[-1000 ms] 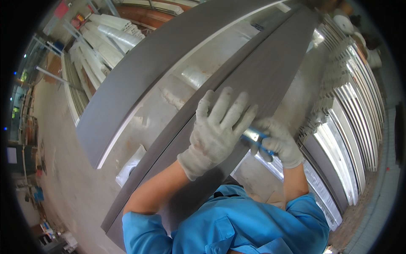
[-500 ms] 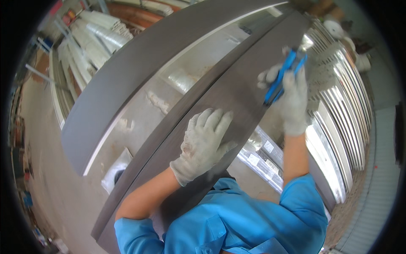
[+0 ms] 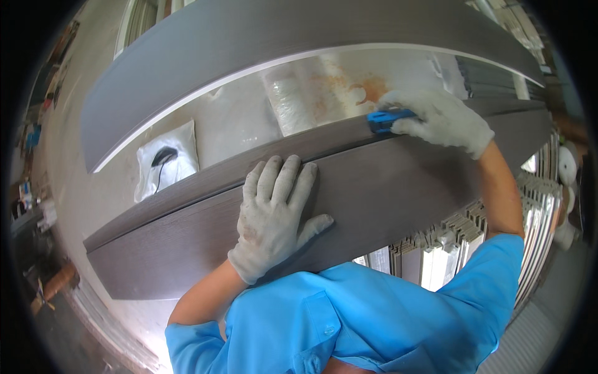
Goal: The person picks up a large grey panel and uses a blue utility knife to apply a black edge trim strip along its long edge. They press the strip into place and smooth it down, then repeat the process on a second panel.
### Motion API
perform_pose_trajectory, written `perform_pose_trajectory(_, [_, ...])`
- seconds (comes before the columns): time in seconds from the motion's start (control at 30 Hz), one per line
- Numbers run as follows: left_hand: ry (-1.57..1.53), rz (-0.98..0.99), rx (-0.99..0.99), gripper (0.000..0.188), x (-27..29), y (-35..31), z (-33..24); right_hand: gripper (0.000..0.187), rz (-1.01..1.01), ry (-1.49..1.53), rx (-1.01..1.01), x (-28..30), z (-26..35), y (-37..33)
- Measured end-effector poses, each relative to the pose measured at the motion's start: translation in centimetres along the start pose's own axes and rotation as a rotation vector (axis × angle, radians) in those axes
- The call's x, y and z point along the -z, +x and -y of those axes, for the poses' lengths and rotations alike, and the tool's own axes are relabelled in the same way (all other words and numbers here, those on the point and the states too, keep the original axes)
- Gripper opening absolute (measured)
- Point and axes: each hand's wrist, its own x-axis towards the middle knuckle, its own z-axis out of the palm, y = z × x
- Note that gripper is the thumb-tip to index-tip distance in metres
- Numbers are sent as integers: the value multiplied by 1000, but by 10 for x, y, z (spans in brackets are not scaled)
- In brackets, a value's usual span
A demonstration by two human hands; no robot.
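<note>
A long dark grey-brown panel [image 3: 380, 181] with a groove along its far side lies across in front of me. My left hand [image 3: 271, 215], in a whitish work glove, rests flat on the panel with fingers stretched out, holding nothing. My right hand [image 3: 439, 118], gloved too, is closed round a blue hand tool [image 3: 381, 121] at the panel's far edge. The tool shows blue arms with dark gaps; its working end is hidden, so its exact kind cannot be told.
Beyond a gap lies a second dark panel [image 3: 261, 40] with a white edge. A silvery plastic bag [image 3: 177, 156] with something black sits below on the left. Stacked metal profiles [image 3: 539, 206] stand to the right, close to my right arm.
My view has turned, so the panel now runs more crosswise. My right hand has brought the blue tool from above the panel's near side to its far edge. My left hand stays flat.
</note>
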Motion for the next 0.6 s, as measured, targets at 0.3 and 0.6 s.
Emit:
perform_pose_trajectory(0.3, [-12, -43, 37, 77, -5, -1, 1, 22, -7, 6, 312, -9, 7, 43])
perform_pose_trajectory(0.6, [-12, -54, 54, 86, -3, -1, 1, 23, 45, -10, 481, -25, 44, 75])
